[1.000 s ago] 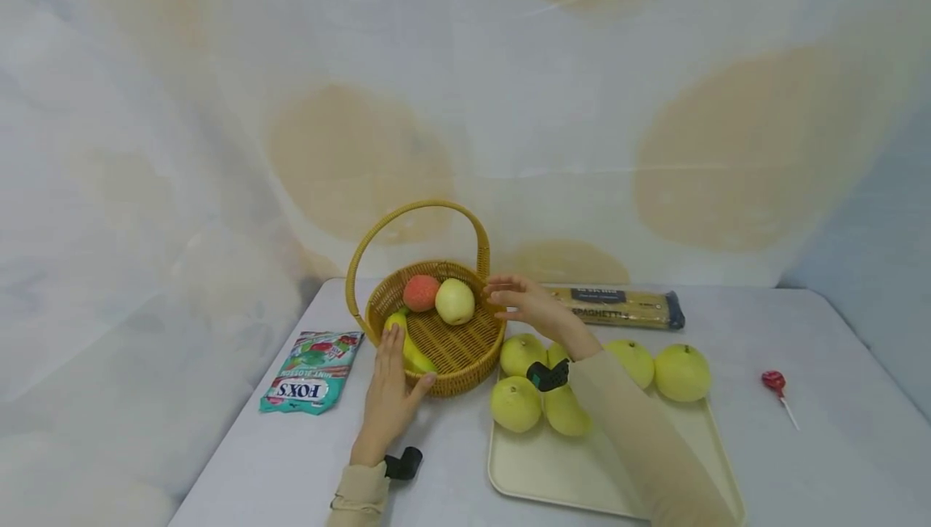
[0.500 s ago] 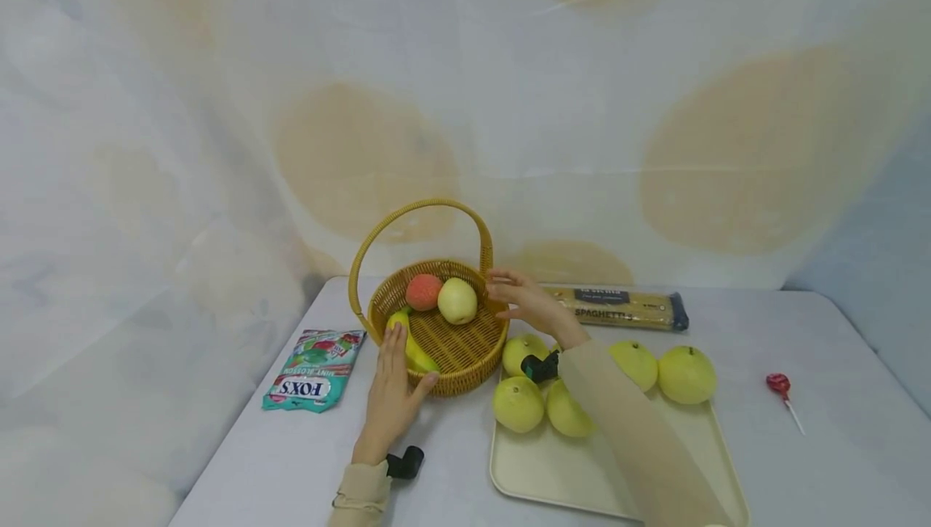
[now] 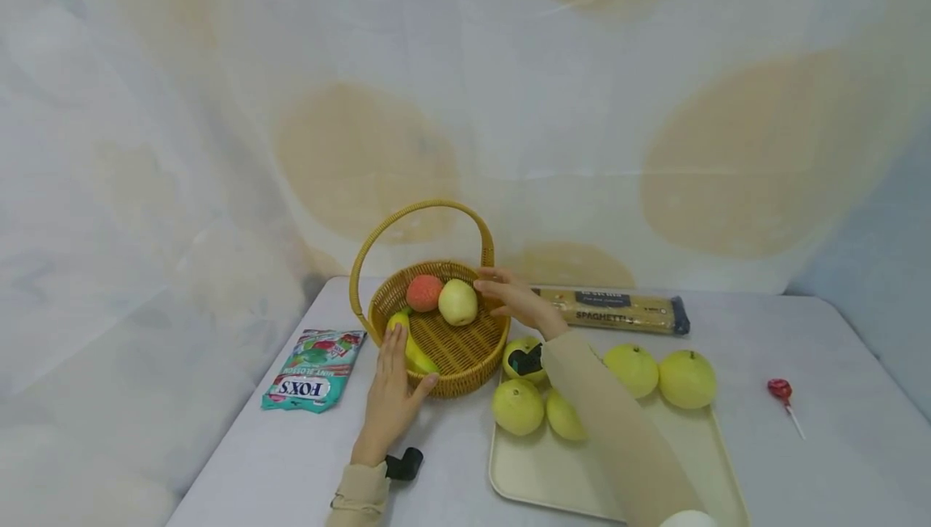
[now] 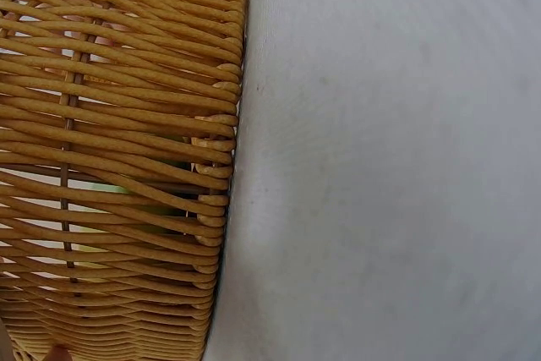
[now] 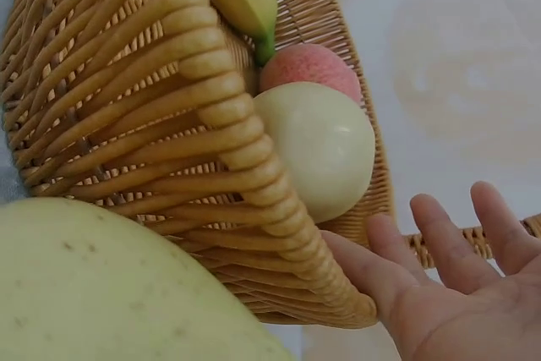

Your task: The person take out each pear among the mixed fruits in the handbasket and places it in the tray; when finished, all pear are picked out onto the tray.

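A wicker basket (image 3: pixel 465 384) with a tall arched handle stands on the table. Inside it lie a banana (image 3: pixel 418 354), a red peach-like fruit (image 3: pixel 424 293) and a pale yellow-green apple or pear (image 3: pixel 457 302). My left hand (image 3: pixel 391 399) rests against the basket's front left rim, fingers straight and thumb spread; in the left wrist view the basket's woven side (image 4: pixel 118 133) fills the left. At the right rim, near the handle's foot, my right hand (image 3: pixel 518 301) has its fingers stretched out. One finger (image 5: pixel 372 272) appears to touch the rim beside the pale fruit (image 5: pixel 317 150).
A cream tray (image 3: pixel 553 478) bears several yellow-green pomelo-like fruits (image 3: pixel 687 379), partly behind my right sleeve. Behind it lies a spaghetti packet (image 3: pixel 618 310). A red lollipop (image 3: pixel 781 389) is at the right, a teal candy bag (image 3: pixel 313 372) left of the basket.
My right hand has shifted slightly left, its fingertips now further over the basket's right rim. The left hand stays at the front left rim, and the fruit inside looks unmoved.
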`<state>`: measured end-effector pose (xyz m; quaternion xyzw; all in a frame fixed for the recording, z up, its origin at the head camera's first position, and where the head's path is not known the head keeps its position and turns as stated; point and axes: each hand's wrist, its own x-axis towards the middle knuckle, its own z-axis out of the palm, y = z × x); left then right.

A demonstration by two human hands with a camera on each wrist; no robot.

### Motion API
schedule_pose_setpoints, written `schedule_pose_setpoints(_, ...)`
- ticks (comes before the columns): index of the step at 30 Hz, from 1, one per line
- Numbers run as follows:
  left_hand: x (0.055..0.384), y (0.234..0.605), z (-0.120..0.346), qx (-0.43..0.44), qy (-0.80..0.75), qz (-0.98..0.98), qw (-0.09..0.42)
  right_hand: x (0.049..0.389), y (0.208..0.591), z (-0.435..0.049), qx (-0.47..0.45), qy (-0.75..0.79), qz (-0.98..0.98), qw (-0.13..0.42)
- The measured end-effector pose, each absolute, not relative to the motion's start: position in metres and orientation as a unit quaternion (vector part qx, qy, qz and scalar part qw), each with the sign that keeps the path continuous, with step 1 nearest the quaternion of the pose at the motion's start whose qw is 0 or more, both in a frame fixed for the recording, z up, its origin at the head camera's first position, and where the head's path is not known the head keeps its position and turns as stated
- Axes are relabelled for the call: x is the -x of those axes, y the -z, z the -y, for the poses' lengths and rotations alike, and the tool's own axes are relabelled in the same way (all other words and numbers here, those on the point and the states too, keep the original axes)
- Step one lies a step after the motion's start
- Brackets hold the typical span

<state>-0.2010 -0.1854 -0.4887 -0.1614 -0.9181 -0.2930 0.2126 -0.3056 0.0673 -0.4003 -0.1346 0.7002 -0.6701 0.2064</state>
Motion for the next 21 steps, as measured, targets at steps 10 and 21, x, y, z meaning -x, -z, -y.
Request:
schedule_pose_setpoints(10,0.201,0.490,0.185,0.156,0.295,0.920,0.206,0.315,0.405,-0.060,0.146,0.659,-0.705,0.216)
schedule_pose_setpoints(21,0.194,0.489,0.186,0.152,0.294,0.922,0.202,0.323,0.409,-0.043,0.131,0.623,-0.744,0.204)
